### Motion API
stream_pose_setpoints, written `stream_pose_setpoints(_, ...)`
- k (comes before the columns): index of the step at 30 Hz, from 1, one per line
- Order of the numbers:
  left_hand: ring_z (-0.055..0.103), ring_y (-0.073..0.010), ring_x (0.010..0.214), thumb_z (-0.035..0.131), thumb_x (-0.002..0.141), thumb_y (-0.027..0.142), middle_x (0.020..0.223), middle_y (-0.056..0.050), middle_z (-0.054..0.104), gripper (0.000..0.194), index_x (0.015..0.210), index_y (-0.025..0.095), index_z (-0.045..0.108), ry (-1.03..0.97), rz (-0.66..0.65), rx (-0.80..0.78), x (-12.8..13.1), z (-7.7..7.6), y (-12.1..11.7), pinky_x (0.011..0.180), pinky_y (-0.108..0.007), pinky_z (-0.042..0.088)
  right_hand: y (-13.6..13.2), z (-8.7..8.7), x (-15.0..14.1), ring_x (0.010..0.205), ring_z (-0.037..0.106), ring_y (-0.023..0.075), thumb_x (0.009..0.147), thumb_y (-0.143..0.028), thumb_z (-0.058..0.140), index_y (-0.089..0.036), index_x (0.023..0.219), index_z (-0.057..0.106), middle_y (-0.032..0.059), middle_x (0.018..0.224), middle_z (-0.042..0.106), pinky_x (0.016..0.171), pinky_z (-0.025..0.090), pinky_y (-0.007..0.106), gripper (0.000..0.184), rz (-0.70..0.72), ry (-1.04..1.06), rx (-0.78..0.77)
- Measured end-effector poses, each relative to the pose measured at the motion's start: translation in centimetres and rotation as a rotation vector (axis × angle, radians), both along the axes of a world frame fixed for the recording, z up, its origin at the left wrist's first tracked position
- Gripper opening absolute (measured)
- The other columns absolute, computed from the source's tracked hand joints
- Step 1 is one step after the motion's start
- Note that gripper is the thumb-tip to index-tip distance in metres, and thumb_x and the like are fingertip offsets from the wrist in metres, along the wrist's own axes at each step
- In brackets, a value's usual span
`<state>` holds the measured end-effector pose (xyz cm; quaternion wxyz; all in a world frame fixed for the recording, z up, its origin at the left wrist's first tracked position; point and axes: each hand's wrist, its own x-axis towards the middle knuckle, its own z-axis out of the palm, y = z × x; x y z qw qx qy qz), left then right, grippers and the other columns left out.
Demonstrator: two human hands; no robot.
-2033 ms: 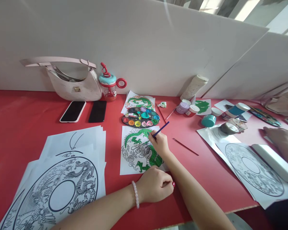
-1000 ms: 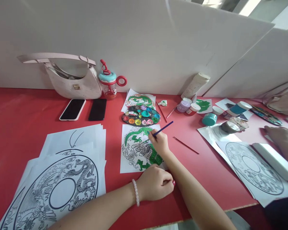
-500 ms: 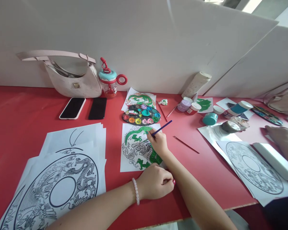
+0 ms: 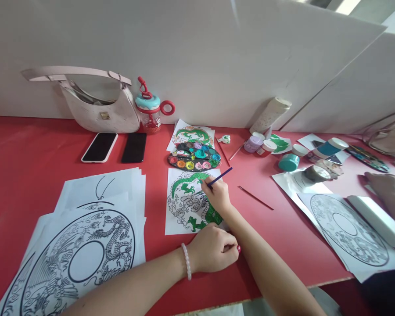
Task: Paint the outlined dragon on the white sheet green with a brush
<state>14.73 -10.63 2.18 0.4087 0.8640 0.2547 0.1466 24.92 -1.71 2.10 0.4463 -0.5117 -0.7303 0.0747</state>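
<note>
My right hand (image 4: 218,195) pinches a thin blue paintbrush (image 4: 221,177) whose tip touches the green dragon on a small white sheet (image 4: 184,206). My left hand (image 4: 213,248), with a bead bracelet on the wrist, is curled into a loose fist on the red table at the sheet's lower right corner; nothing shows in it. Just beyond the sheet lies a round paint palette (image 4: 194,159) with several coloured wells.
A stack of large dragon printouts (image 4: 85,245) lies at left. Two phones (image 4: 100,147), a pale handbag (image 4: 95,105) and a small bottle (image 4: 150,112) stand by the back wall. Paint jars (image 4: 260,145), loose brushes (image 4: 256,197) and another person's hand (image 4: 385,186) are at right.
My right hand has made small strokes with the brush over the dragon's upper body. The view has tilted slightly. My left hand has stayed put.
</note>
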Motion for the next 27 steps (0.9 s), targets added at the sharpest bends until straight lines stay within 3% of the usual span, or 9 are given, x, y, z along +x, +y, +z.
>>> stream_pose_setpoints(9,0.056,-0.0098,0.064,0.051,0.093,0.037,0.067,0.003,0.057,0.03,0.075,0.014,0.057,-0.009,-0.006,0.005,-0.07,-0.45,-0.09,0.073,-0.03,0.05,-0.1,0.06,0.12,0.045,0.027,0.0075,0.09,-0.042,0.04,-0.02,0.057,0.033,-0.0044,0.048,0.031,0.045,0.028,0.021,0.04,-0.008,0.0,-0.021)
stream_pose_setpoints(27,0.055,-0.0094,0.061,0.051,0.093,0.034,0.062,0.004,0.055,0.032,0.069,0.014,0.056,-0.002,-0.01,0.025,-0.1,0.17,0.09,0.073,-0.03,0.049,0.02,-0.04,0.16,0.046,0.027,0.0078,0.09,-0.043,0.04,-0.02,0.057,0.032,-0.0042,0.048,0.03,0.046,0.026,0.022,0.041,0.014,-0.012,-0.034)
